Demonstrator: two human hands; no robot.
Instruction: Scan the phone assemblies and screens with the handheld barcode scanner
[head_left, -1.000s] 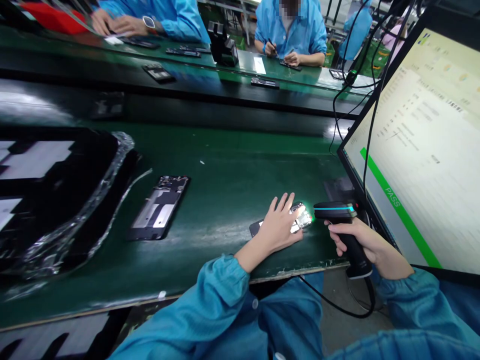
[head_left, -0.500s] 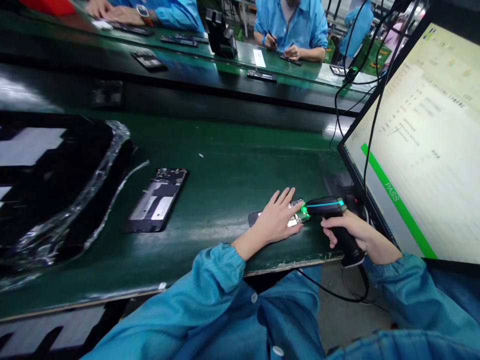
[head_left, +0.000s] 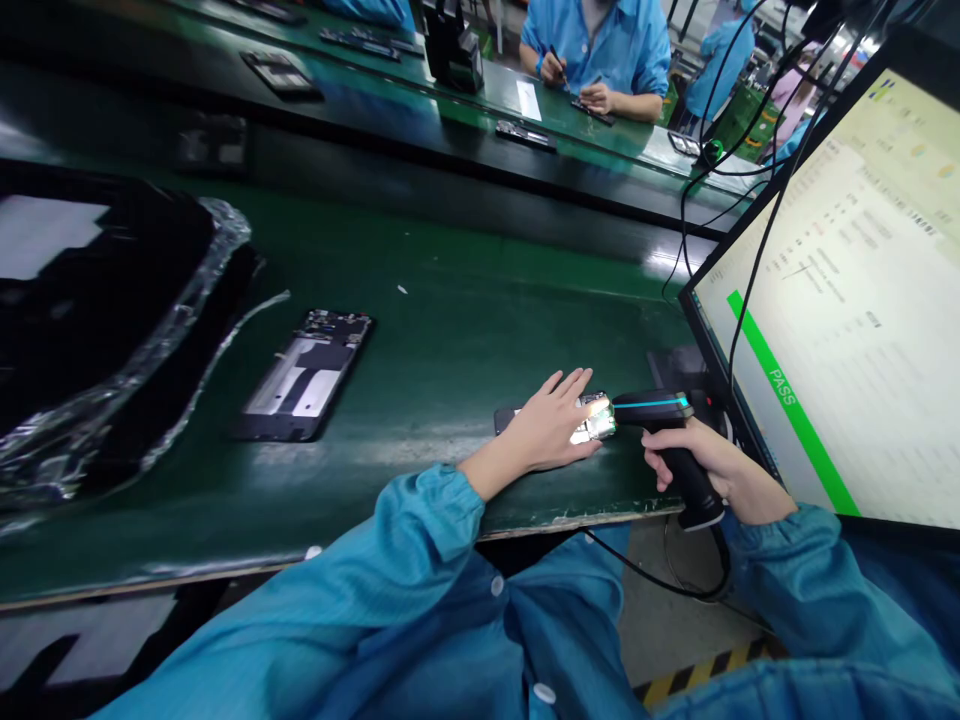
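My left hand (head_left: 551, 428) lies flat with fingers stretched out on a phone frame (head_left: 594, 420) near the front edge of the green bench (head_left: 465, 330); the hand hides most of the frame. My right hand (head_left: 712, 468) is wrapped round the grip of a black barcode scanner (head_left: 660, 410). The scanner's nose sits right at the lit upper end of the phone frame. A second open phone frame (head_left: 304, 372) lies alone to the left on the bench.
A monitor (head_left: 847, 300) with a green PASS bar stands at the right, cables hanging before it. A black tray in shiny plastic wrap (head_left: 112, 330) fills the left. Across the far bench, a person in blue (head_left: 600, 50) works on small parts.
The scanner has moved left, close up to the phone frame's end. The green glow on the frame has turned whitish. My left hand has stayed on the frame.
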